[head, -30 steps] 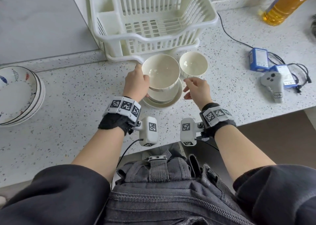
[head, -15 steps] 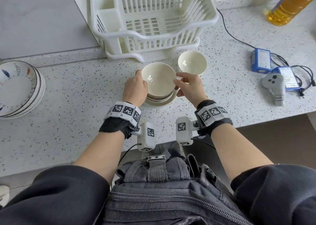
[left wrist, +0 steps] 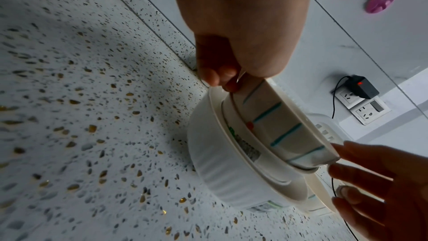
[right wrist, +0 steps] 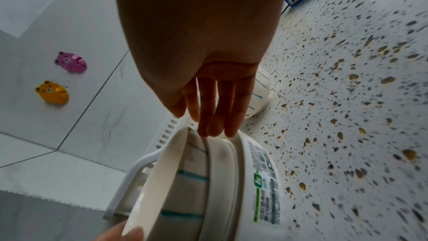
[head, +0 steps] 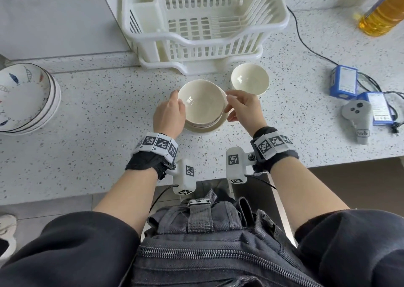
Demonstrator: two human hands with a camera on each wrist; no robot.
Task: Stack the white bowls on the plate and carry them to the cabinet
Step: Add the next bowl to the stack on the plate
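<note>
1. Top bowl (head: pixel 202 103): glazed cream-white, round, with teal vertical stripes on its outer wall. It sits nested in a lower bowl (left wrist: pixel 234 164) on a shallow cream plate (head: pixel 215 126), at bench (head: pixel 98 112) centre.
2. The lower bowl carries a printed label with a green mark and a barcode-like block; the text is too small to read.
3. Left hand (head: pixel 169 114): at 9 o'clock of the stack, fingers (left wrist: pixel 217 78) curled and pinching the top bowl's rim, thumb over the edge.
4. Right hand (head: pixel 244 109): at 3 o'clock of the stack, fingers (right wrist: pixel 213 114) nearly straight, tips touching the stack's rim; no closed grip seen.
5. Second striped bowl (head: pixel 249 79): stands alone on the bench at 1 o'clock of the stack, just beside the right hand.
6. White slatted plastic dish rack (head: pixel 203 18): at 12 o'clock, on its drip tray.
7. Bench surface: pale speckled stone.
8. Fish-pattern plates (head: pixel 24 96): stacked at 9 o'clock, well apart.
9. At 3 o'clock: two blue battery packs (head: pixel 344 81) with black cables and a grey controller (head: pixel 357 117); their writing is unreadable.
</note>
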